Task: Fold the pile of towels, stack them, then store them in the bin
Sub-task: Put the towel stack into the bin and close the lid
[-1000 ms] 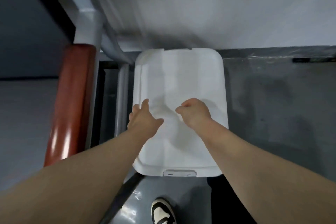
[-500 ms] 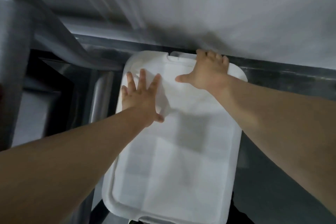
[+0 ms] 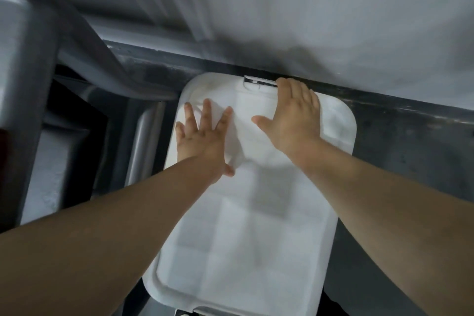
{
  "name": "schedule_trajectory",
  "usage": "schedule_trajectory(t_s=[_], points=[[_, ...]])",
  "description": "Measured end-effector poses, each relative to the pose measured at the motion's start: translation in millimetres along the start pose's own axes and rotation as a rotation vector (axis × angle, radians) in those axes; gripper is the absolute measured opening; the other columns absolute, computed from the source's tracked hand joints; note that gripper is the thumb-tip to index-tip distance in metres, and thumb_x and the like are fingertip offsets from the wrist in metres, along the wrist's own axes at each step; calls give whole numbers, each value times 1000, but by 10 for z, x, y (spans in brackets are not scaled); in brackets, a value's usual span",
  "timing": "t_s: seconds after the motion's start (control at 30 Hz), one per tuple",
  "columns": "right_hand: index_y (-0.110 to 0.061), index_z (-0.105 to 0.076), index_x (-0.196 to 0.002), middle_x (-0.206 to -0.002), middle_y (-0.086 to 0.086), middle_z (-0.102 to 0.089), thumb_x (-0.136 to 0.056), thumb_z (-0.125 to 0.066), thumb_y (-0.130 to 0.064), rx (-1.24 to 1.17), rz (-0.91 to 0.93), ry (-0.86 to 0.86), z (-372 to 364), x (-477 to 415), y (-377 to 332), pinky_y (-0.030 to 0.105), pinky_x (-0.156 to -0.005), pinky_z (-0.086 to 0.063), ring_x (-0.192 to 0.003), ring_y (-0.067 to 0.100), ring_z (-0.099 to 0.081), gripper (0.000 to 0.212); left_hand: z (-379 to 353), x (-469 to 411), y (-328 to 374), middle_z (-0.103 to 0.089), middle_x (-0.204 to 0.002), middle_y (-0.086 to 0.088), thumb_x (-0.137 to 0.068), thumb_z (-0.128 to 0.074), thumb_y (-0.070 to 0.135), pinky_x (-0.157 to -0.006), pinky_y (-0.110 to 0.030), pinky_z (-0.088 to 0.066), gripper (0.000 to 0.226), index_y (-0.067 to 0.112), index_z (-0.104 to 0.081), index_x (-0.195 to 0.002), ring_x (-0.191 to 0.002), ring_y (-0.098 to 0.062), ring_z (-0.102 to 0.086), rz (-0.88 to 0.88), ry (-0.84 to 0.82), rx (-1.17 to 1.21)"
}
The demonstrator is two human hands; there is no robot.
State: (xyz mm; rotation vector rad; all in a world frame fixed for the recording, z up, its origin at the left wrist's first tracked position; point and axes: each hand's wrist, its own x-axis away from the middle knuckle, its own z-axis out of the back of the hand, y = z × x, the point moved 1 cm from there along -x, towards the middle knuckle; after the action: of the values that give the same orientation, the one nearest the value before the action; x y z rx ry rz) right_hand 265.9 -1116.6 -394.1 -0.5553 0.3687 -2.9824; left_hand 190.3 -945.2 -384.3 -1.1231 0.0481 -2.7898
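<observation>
A white plastic bin with its lid (image 3: 256,238) on stands on the dark floor against a grey wall. My left hand (image 3: 202,136) lies flat on the far left part of the lid with its fingers spread. My right hand (image 3: 295,115) presses flat on the far right part, its fingertips at the back edge beside the rear latch (image 3: 256,82). No towels are in view; the lid hides what is inside the bin.
A grey metal frame with a thick post (image 3: 25,110) and a slanted bar (image 3: 84,41) stands to the left. A metal tube (image 3: 143,141) runs close along the bin's left side. The grey wall (image 3: 333,20) rises right behind the bin.
My head has come lower and closer to the bin. Both hands went from mid-lid, the right one curled, to lying flat near the lid's far edge.
</observation>
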Motion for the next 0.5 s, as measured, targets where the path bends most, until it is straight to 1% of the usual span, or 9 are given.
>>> schedule_trajectory(t_s=[0.03, 0.1, 0.23, 0.4, 0.5], points=[[-17, -28, -160, -165, 4, -32, -86, -70, -62, 4, 2, 11, -46, 68, -14, 40, -129, -11, -156, 25, -21, 96, -6, 10, -5, 40, -161, -3, -69, -83, 63, -126, -58, -3, 144, 41, 33, -152, -148, -45, 32, 1, 0, -2], [-17, -23, -162, -169, 3, -25, -90, -66, -60, 6, -15, 10, -74, 99, -27, 40, -129, -6, -159, 24, -13, 94, -15, 8, 3, 40, -161, -4, -69, -84, 63, -126, -57, -3, 144, 42, 32, -152, -148, -45, 31, 1, 5, -5], [-16, -19, -163, -171, 5, -20, -94, -63, -57, 15, -6, 1, -56, 136, -31, 40, -130, -5, -160, 26, -8, 92, -17, 1, 9, 38, -162, -5, -68, -84, 64, -125, -58, -5, 144, 41, 30, -153, -148, -46, 31, -2, 16, -8], [-17, 4, -166, -175, 3, 10, -99, -54, -53, 27, 34, -56, -131, 414, 2, 38, -130, -4, -160, 22, 14, 96, -19, 8, -10, 39, -161, -5, -69, -82, 66, -126, -57, -4, 143, 41, 32, -152, -148, -45, 32, -10, 31, -8], [-18, 5, -166, -174, 2, 12, -97, -57, -54, 14, 41, -80, -122, 406, 44, 38, -130, -4, -160, 22, 15, 100, -30, 23, -22, 38, -162, -3, -67, -82, 68, -126, -57, -4, 144, 43, 31, -152, -149, -43, 31, -19, 44, -12]])
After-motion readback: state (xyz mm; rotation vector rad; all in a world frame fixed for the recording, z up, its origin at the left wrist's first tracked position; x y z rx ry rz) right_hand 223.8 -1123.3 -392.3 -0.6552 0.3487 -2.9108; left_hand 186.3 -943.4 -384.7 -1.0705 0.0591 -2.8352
